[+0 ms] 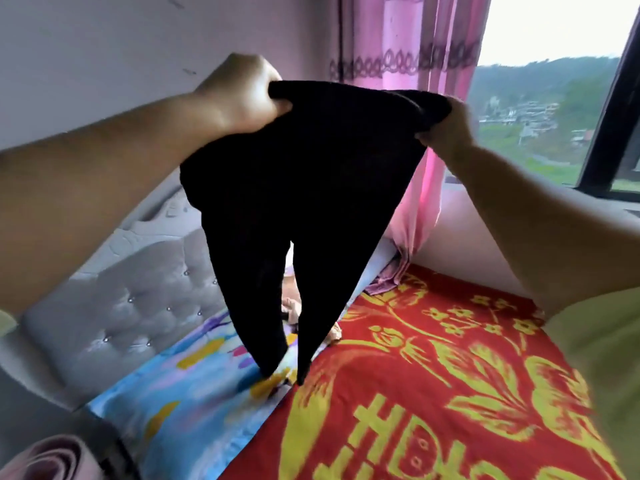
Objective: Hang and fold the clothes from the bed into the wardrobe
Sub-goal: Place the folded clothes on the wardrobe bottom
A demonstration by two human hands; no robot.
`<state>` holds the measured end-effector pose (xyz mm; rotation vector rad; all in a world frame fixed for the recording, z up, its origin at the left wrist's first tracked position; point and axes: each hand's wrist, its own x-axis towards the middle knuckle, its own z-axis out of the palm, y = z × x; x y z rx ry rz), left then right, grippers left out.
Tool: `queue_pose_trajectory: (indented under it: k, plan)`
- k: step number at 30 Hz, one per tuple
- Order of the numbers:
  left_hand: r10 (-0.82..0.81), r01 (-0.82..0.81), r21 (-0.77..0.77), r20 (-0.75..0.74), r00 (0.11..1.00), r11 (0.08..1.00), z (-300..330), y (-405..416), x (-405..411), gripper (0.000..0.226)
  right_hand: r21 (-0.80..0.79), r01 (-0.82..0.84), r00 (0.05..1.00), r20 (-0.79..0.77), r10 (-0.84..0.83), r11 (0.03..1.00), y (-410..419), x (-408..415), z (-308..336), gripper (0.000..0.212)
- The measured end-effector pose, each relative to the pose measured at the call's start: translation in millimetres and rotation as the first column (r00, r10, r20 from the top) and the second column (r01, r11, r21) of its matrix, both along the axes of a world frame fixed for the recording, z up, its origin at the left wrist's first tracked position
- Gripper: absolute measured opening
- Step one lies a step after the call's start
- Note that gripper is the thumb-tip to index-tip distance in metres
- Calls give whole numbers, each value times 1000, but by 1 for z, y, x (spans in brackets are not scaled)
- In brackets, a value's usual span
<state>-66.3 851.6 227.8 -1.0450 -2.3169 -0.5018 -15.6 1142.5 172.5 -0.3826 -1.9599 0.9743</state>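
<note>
I am seeing the bed lying by a pink curtain. My left hand and right hand are gripping black leggings with curled fingers, hanging above the bed.

Trousers hang above the bed, waistband held at its left end by the left hand and at its right end by the right hand. Headboard stands left of the bed, pillow on the bed just beside it. Curtain and window lie behind the bed
</note>
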Motion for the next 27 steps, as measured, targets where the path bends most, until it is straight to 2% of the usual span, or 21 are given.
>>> queue_pose_trajectory:
  k: [3,4,6,8,10,12,13,14,16,19,20,24,27]
  plan:
    - [-124,126,-25,93,988,992,-27,44,72,32,-138,-146,989,-29,143,980,35,72,-43,44]
    - [-164,171,-43,144,976,984,-49,60,93,32,-243,-211,977,-45,207,947,47,98,-61,36]
    - [-238,264,-88,234,943,960,-105,98,130,24,-486,-240,970,-83,229,840,72,148,-105,27]
    - [-298,353,-115,337,893,928,-183,148,176,13,-638,-139,990,-64,128,757,105,203,-158,27]
    - [-333,449,-133,495,802,884,-275,198,233,18,-719,14,999,42,23,695,131,257,-221,25]
    - [-284,567,-204,702,653,799,-358,235,293,37,-724,220,968,246,-53,653,151,311,-290,23]
    - [-232,640,-245,791,567,728,-398,251,327,45,-700,351,921,377,-95,622,160,349,-329,21]
    - [-171,692,-271,850,498,669,-429,260,352,50,-663,450,867,485,-113,598,167,379,-363,20]
    - [-55,753,-309,908,415,581,-478,258,375,50,-572,579,736,673,-71,581,171,433,-423,22]
    - [94,772,-394,910,404,499,-539,234,367,45,-518,667,572,817,78,536,154,487,-500,31]
    - [136,762,-430,897,420,483,-557,222,359,44,-494,671,525,843,117,553,142,496,-517,34]
    - [256,715,-507,861,439,482,-618,175,330,42,-436,546,349,895,279,715,90,496,-571,39]
    - [306,711,-529,849,431,464,-663,156,316,43,-387,398,224,920,321,832,63,478,-609,40]
